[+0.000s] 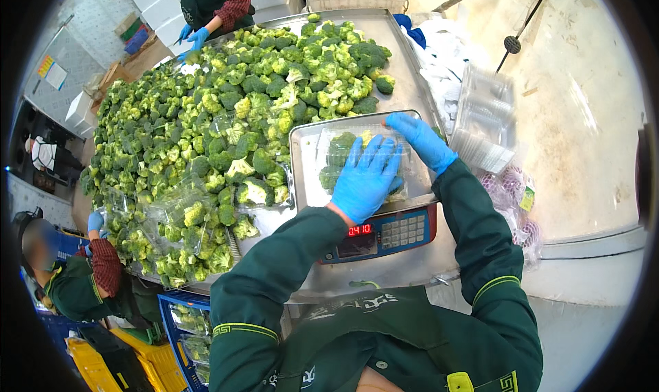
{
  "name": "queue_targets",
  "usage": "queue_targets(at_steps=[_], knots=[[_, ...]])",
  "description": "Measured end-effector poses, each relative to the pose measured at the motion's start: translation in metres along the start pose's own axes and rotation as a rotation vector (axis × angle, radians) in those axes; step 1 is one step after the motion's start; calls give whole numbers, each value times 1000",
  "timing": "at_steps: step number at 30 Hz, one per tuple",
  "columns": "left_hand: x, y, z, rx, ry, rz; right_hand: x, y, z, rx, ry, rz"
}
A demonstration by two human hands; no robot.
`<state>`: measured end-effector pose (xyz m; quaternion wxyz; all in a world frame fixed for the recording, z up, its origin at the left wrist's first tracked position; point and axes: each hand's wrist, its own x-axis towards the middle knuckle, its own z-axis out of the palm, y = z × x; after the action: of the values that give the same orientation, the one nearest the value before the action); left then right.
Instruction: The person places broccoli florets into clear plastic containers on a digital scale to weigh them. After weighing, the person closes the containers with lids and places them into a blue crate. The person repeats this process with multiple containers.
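A clear plastic clamshell box holding broccoli florets lies on the steel pan of a digital scale with a lit red display. My left hand, in a blue glove, presses flat on the box's lid with its fingers spread a little. Also gloved in blue, my right hand reaches over the pan's right side, its fingertips at the box's far right corner. A large heap of loose broccoli florets covers the steel table beyond and left of the scale.
Empty clear boxes lie on the heap's near left part. Stacked clear containers and net-wrapped produce are at the right. One co-worker stands at the far side, another at the left. A blue crate holds filled boxes below.
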<state>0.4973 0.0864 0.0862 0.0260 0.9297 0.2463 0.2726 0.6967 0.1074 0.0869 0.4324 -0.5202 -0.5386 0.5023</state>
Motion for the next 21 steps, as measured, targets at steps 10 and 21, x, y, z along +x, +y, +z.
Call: queue_targets(at_steps=[10, 21], knots=[[-45, 1, -87, -83, 97, -31, -54, 20, 21, -308, 48, -61], [-107, -54, -23, -877, 9, -831, -114, -2, 54, 22, 118, 477]])
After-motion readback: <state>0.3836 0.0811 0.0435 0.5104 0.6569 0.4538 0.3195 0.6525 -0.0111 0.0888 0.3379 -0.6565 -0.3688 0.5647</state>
